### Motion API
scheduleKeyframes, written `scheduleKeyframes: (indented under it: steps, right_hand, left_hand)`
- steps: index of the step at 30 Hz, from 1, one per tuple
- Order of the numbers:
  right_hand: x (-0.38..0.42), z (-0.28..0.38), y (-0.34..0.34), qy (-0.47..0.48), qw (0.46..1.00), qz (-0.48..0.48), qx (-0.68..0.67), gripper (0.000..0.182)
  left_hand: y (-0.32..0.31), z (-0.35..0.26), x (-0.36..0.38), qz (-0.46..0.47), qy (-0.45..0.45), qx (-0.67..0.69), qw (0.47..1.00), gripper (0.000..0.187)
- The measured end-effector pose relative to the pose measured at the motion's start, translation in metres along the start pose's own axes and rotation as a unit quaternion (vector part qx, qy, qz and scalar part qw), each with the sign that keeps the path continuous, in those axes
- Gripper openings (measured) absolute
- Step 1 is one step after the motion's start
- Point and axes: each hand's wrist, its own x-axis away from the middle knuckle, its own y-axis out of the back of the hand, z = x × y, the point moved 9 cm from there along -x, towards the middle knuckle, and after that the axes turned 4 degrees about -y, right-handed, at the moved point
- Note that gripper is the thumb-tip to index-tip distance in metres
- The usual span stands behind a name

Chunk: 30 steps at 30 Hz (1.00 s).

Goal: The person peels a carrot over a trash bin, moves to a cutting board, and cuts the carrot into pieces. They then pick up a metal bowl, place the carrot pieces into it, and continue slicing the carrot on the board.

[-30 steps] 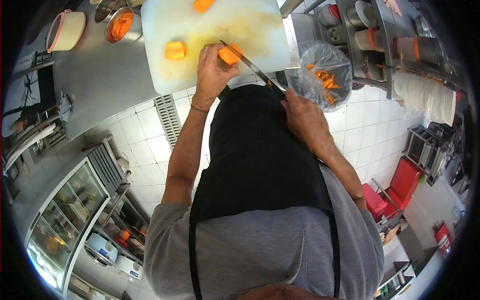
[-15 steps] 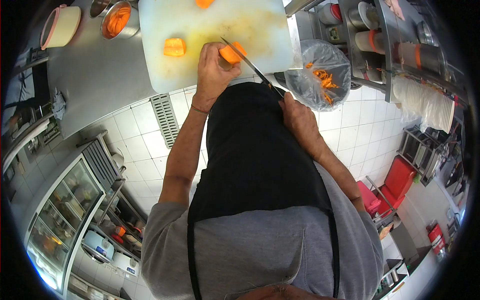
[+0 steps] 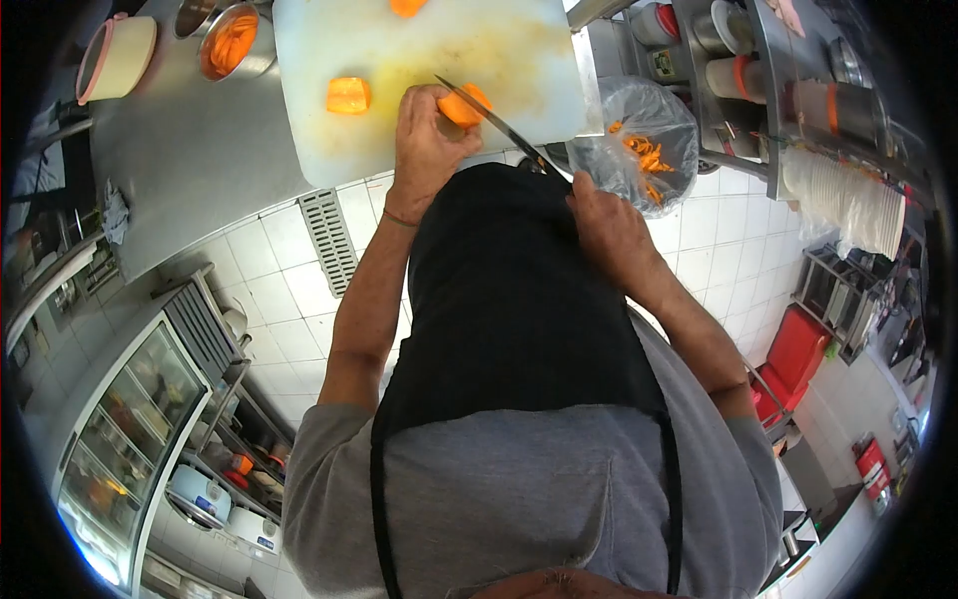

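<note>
On the white cutting board, my left hand grips an orange vegetable piece near the board's front edge. The blade of a knife lies across the right side of that piece, its tip pointing up and left. My right hand is closed round the knife's handle, right of my black apron. A second orange piece rests on the board to the left of my left hand, and another piece is at the top edge of the view.
Left of the board, a metal bowl holds orange pieces beside a cream container on the steel counter. A clear plastic bag with orange peelings hangs at the right. Shelves with containers stand farther right.
My right hand has moved slightly right and down, drawing the knife back a little across the held piece. My left hand stays where it was.
</note>
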Motion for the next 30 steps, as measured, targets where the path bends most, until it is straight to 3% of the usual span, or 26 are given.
scheduleKeyframes:
  steps: [4, 10, 23, 27, 30]
  right_hand:
    - [0.0, -0.005, -0.014, -0.003, 1.0, 0.009, -0.001, 0.013]
    - [-0.008, 0.001, 0.018, 0.013, 0.999, 0.031, 0.037, 0.012]
    - [-0.014, -0.027, -0.044, -0.009, 0.998, 0.008, -0.067, 0.017]
    - [-0.011, 0.003, 0.008, -0.001, 0.999, 0.028, -0.031, 0.018]
    - [-0.015, -0.006, -0.016, -0.01, 0.998, 0.018, -0.058, 0.017]
  left_hand:
    - [0.0, -0.002, -0.002, -0.012, -0.006, 0.002, 1.0, 0.052]
    - [0.0, -0.002, -0.003, -0.006, -0.008, 0.006, 1.0, 0.051]
    - [-0.001, 0.0, 0.0, -0.014, 0.002, -0.005, 1.0, 0.052]
    - [-0.003, 0.003, 0.002, 0.0, 0.003, -0.008, 1.0, 0.052]
    - [-0.005, 0.002, -0.003, -0.007, 0.003, -0.007, 1.0, 0.052]
